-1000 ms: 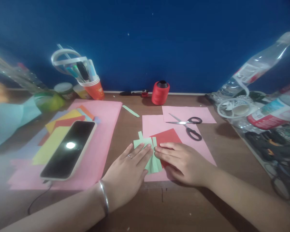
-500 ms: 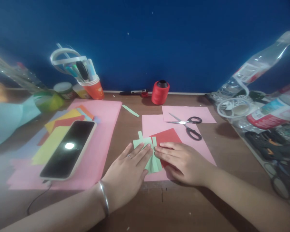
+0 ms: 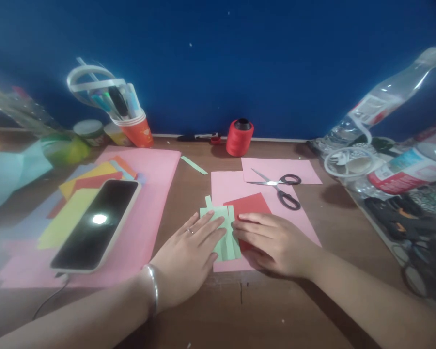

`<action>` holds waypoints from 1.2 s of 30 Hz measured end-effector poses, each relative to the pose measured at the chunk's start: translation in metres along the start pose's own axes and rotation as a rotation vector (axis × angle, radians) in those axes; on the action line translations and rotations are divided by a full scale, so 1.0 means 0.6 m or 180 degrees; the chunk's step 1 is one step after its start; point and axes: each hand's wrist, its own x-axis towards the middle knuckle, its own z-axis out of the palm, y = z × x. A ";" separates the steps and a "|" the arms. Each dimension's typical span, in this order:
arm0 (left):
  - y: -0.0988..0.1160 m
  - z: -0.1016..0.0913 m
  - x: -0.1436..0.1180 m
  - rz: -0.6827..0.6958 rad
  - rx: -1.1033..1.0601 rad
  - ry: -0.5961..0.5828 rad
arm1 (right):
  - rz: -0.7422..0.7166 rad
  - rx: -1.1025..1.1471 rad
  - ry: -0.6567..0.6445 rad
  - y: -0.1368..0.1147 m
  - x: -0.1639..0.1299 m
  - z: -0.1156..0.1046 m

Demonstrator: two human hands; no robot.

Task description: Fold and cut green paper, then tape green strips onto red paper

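1. Head view, the paper: a pale green sheet of thin paper cut into parallel strips lies flat on a pink sheet of paper, just beside a small red paper rectangle that sits on the same pink sheet, on its side away from the phone.

2. Head view, the left hand: the person's left hand lies palm down on the green strips, fingers straight, close together and pressing flat; it grips nothing. A ring and a silver bangle show on it.

3. Head view, the right hand: the right hand rests palm down across the near edge of the red rectangle, fingertips touching the green strips' edge. Its fingers are extended and slightly apart, clamped on nothing.

4. Handling, as a judgement: the green paper looks very light, limp and easily torn where the cuts end. The strips would likely splay or curl if lifted by one end, so flat pressure, or a pinch at the uncut band, seems the safest hold.

5. Head view, surroundings, placed from the pink sheet: black-handled steel scissors lie on its far part, a red spool of thread stands beyond it by the blue wall, and a black smartphone lies well apart on a larger pink sheet.
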 end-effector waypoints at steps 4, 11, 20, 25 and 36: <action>0.000 -0.008 0.000 0.0055 -0.0217 -0.0072 | -0.0152 -0.0216 0.0137 -0.008 0.006 0.000; 0.003 -0.013 0.002 0.0134 -0.0786 0.0238 | -0.0219 0.0000 0.0331 -0.034 0.018 -0.003; 0.045 -0.103 -0.009 -0.1040 -0.3380 0.0439 | 0.2199 0.3363 0.0764 -0.116 0.029 -0.047; 0.043 -0.105 -0.002 -0.1147 -0.3439 0.0415 | 0.2102 0.3970 0.1125 -0.124 0.040 -0.034; 0.029 -0.096 0.007 -0.1192 -0.3521 0.0188 | 0.2271 0.3958 0.1155 -0.115 0.060 -0.021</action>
